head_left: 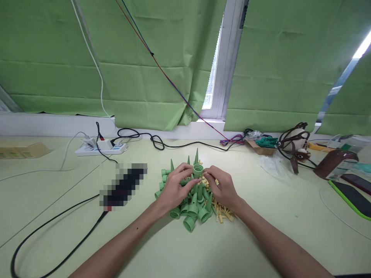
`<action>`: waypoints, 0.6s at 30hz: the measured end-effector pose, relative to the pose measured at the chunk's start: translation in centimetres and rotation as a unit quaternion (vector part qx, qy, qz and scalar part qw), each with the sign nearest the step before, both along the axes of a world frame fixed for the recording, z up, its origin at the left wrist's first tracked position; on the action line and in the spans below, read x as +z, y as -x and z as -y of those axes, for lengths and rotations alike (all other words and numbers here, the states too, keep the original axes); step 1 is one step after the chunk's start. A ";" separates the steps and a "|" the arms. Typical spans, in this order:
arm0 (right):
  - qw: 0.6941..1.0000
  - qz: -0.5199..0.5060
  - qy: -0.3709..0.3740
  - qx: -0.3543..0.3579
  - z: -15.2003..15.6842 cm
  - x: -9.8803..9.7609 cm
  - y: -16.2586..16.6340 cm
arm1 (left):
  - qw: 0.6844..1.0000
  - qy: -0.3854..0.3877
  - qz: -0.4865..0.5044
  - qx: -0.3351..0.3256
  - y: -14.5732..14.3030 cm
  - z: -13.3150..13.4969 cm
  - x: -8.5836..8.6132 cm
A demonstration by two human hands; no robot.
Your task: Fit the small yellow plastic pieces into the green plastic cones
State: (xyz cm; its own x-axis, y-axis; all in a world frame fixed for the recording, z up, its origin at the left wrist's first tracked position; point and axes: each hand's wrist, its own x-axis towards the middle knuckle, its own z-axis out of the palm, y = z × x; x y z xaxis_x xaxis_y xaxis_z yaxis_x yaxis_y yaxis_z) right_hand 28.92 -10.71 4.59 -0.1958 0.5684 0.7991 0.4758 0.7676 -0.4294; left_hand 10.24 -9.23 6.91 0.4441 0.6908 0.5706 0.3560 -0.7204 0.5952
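My left hand (179, 186) is closed on a green plastic spike (198, 169), its round hollow end turned up toward me. Close to that rim, the fingers of my right hand (221, 185) are pinched together; a tiny pale piece seems to show at the fingertips, too small to name. Under and around both hands lies a heap of green plastic spikes (192, 209), some with the tip up and others on their side with the socket showing. Small yellow plastic pegs (223, 213) are scattered beside the heap, partly beneath my right hand.
A black cable runs to a pixelated dark object (124, 189) on the left. Behind it lies a white power strip (100, 148). At right are a small cardboard box (260, 147), a clear plastic bag (274, 166), a brown bottle (336, 164) and a green-edged phone (352, 197).
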 end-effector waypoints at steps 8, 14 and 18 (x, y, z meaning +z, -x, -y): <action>1.000 -0.026 0.004 0.012 0.2 0.3 0.1 | 1.000 -0.006 0.014 -0.001 -0.1 0.2 0.2; 1.000 -0.028 0.003 0.011 0.2 0.2 0.2 | 1.000 -0.012 0.027 0.008 -0.1 0.0 0.0; 1.000 -0.018 0.014 0.007 0.4 0.3 0.2 | 0.999 -0.029 0.032 -0.001 0.0 -0.1 -0.1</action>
